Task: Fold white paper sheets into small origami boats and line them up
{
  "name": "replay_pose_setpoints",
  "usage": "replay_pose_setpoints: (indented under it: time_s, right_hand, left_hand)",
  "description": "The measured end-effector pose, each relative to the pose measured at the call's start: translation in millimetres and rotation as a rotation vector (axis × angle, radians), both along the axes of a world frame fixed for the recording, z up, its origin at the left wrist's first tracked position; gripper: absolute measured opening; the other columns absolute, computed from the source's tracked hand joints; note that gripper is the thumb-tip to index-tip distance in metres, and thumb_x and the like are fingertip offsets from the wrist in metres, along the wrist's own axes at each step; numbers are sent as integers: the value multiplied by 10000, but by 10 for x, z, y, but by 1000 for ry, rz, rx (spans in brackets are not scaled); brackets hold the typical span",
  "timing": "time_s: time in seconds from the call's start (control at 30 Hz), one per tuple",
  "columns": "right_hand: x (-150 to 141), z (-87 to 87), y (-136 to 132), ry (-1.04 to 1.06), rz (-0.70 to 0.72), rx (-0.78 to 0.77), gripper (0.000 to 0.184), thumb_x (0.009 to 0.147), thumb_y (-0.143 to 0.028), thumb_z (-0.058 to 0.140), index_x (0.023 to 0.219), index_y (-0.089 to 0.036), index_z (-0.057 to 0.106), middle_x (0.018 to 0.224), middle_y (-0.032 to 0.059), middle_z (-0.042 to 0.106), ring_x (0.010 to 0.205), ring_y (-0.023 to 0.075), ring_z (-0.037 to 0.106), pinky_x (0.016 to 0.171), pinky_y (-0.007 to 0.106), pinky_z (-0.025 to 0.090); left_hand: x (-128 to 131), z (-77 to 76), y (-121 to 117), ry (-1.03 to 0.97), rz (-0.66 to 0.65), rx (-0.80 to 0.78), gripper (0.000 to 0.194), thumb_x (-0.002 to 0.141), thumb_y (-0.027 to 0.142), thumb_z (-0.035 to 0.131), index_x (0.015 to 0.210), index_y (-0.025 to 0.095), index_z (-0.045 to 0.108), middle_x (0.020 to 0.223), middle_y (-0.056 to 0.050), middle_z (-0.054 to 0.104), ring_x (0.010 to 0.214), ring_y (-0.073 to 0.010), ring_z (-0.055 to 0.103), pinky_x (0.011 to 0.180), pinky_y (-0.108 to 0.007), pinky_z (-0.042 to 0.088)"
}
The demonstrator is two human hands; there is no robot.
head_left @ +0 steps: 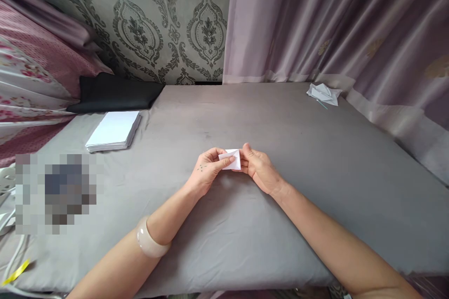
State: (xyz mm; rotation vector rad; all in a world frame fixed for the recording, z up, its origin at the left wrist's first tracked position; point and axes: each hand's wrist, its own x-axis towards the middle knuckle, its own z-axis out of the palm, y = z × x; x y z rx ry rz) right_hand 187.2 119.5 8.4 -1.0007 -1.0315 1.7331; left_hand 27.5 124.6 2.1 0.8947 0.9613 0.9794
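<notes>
A small folded piece of white paper [235, 164] is held just above the grey cloth surface, near the middle of the view. My left hand [208, 166] pinches it from the left, its thumb lying across the front. At the paper's right edge is my right hand [257, 166], its thumb raised away from the sheet and its other fingers reaching behind the paper. Those fingertips are partly hidden, so their grip is hard to make out. A pale bangle [150, 239] circles my left forearm.
On the left lies a stack of white paper [114, 130], with a black folded cloth [119, 94] behind it. Folded white papers [324, 93] and a thin stick [322, 104] lie far right. A white cable [14, 259] and yellow strip [17, 272] are at lower left.
</notes>
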Motion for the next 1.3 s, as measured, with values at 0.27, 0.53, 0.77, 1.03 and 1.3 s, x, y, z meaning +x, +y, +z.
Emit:
replay_pose_setpoints:
  time_s: [0.27,0.53,0.77,1.03,1.3]
  right_hand:
    - [42,-56,34,-169,-52,39,318,692,-422,748,928,-213,710,902,31,716,860,179,647,725,302,527]
    - [45,-17,50,-226,-38,68,299,757,-447,673,900,-187,714,814,23,694,741,142,611,669,267,479]
    - [36,9,77,-278,-50,113,297,748,-445,677,843,-166,714,776,13,693,707,131,606,708,277,467]
    - [61,-204,203,-319,-132,187,220,736,-336,682,877,-210,569,737,-15,677,643,128,609,557,237,472]
    - [26,-325,305,-778,-179,556,187,846,-224,519,904,-219,697,927,37,719,854,172,646,812,319,481]
  left_hand:
    - [-88,4,54,-76,-2,-83,456,644,306,818,1023,152,616,904,-71,685,809,-183,655,772,-330,490]
    - [-117,-55,80,-23,-39,-67,255,680,314,798,772,134,642,738,-33,663,676,-127,619,694,-273,482]
    - [-106,-58,77,-1,-83,-102,293,721,380,760,806,111,682,755,-53,665,688,-120,615,691,-258,494]
    - [-87,-133,117,196,86,5,324,707,365,735,919,129,668,737,-34,673,644,-124,603,679,-275,496]
    - [-117,-176,183,602,97,292,134,786,272,596,885,184,615,733,-3,640,653,-119,550,602,-237,423]
